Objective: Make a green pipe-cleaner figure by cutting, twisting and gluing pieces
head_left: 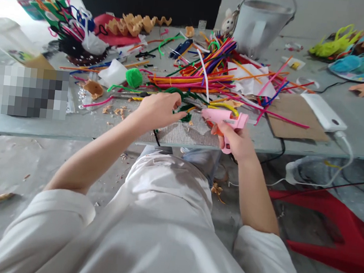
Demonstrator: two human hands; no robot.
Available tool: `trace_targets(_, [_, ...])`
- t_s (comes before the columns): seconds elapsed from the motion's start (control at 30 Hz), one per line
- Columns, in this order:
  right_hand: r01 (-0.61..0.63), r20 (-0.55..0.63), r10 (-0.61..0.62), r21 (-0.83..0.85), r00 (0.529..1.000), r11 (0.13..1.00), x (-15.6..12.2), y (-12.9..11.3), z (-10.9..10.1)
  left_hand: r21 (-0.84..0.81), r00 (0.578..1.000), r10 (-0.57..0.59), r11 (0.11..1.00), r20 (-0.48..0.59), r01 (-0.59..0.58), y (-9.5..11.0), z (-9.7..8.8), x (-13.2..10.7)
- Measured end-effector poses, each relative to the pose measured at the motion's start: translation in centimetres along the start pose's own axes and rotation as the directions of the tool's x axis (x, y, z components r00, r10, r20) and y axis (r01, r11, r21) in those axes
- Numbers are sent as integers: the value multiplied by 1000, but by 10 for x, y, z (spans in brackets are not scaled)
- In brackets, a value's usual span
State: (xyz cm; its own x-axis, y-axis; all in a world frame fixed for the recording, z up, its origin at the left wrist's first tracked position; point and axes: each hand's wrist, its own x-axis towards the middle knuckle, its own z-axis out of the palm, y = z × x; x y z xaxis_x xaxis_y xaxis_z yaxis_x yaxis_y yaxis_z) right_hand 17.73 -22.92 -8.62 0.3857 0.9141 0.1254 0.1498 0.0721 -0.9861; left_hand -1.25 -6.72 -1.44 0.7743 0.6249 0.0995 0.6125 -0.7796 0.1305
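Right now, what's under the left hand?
A dark green pipe-cleaner piece pokes out from under the left hand, over a grey textured mat. Its held part and the fingers' grip are covered by the hand.

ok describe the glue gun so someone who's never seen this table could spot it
Find the grey table and its big heap of coloured pipe cleaners. Just in front of the heap, at the table's near edge, the right hand grips the glue gun. It is the only chunky pale pink pistol-shaped tool among thin fuzzy stems.
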Motion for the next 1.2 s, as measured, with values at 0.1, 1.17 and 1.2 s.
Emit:
trace_targets(0.1, [-38,-4,38,-161,999,986,-4,-3,2,-33,997,-48,998,59,50,2,19,7])
trace_targets(1.17, [131,-88,-195,-479,977,868,-18,9,4,-594,977,57,786,-207,-172,1,48,0])
trace_targets(1.2, [125,-93,-191,-476,977,871,-18,9,4,-593,977,58,787,-204,-170,1,48,0])
